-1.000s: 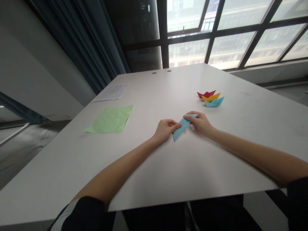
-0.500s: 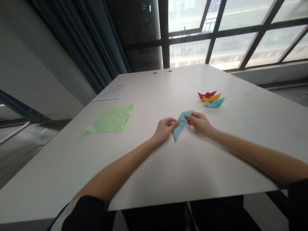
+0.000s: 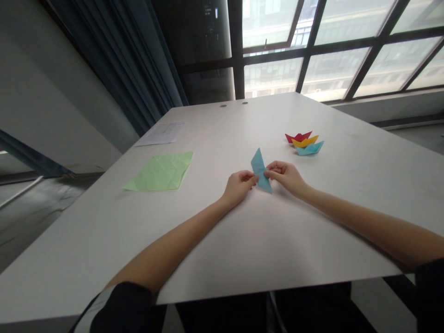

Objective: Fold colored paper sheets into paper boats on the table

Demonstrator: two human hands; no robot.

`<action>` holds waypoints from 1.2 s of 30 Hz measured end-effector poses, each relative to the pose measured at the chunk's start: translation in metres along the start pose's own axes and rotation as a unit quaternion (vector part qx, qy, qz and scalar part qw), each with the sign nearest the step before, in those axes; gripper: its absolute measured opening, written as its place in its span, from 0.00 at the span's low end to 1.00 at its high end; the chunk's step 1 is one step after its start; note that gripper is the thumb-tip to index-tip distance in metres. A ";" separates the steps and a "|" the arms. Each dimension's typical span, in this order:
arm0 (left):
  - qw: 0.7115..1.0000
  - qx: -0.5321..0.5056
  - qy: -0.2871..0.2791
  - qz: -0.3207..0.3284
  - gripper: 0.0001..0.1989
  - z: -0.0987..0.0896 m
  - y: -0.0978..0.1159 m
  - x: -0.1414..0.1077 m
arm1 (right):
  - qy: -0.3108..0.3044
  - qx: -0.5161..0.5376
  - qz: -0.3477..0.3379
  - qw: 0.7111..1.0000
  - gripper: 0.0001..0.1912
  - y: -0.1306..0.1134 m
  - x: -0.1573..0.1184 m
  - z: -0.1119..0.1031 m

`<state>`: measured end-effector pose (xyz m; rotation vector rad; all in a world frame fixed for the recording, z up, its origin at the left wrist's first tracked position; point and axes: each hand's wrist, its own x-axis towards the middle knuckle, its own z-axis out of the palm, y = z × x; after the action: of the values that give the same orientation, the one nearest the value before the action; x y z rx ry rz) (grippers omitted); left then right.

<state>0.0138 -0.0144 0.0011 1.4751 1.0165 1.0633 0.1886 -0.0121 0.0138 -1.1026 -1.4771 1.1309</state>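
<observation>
A folded piece of light blue paper point(image 3: 260, 167) is held just above the white table, its long shape running from a far point at upper left to a near point at lower right. My left hand point(image 3: 241, 185) pinches its left edge between thumb and fingers. On the other side, my right hand point(image 3: 284, 176) is closed on the paper's right edge. Beyond my right hand, three folded paper boats stand close together: a red one point(image 3: 299, 137), a yellow one point(image 3: 305, 142) and a light blue one point(image 3: 310, 148).
A creased green paper sheet point(image 3: 161, 172) lies on the left of the white table point(image 3: 222, 259). Behind it is a printed white sheet point(image 3: 162, 133). Windows and a blue curtain point(image 3: 138, 60) stand past the table's far edge.
The blue paper has turned between my hands: its far point now leans left and its near point right, the reverse of before. Both hands have hardly shifted.
</observation>
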 end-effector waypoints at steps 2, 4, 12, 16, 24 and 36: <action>0.999 0.009 0.021 0.027 0.16 0.000 0.000 0.000 | 0.020 -0.056 -0.030 0.998 0.09 -0.004 0.000 -0.002; 0.996 0.006 0.062 0.057 0.18 0.000 0.002 0.000 | 0.022 -0.150 -0.080 0.985 0.06 -0.009 -0.001 -0.005; 0.964 0.204 0.075 0.154 0.09 -0.003 0.008 -0.005 | -0.089 -0.393 -0.225 0.887 0.05 -0.015 -0.006 -0.011; 0.953 0.259 0.035 0.152 0.04 -0.002 0.011 -0.007 | -0.102 -0.403 -0.222 0.882 0.07 -0.013 -0.004 -0.014; 0.951 0.276 0.010 0.140 0.07 -0.002 0.009 -0.008 | -0.126 -0.396 -0.249 0.875 0.10 -0.011 -0.001 -0.017; 0.943 0.285 0.011 0.171 0.06 0.000 0.006 -0.008 | -0.146 -0.449 -0.269 0.840 0.15 -0.010 0.000 -0.020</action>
<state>0.0124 -0.0229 0.0062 2.1748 1.1716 1.0743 0.2068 -0.0113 0.0266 -0.9886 -2.4848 0.1547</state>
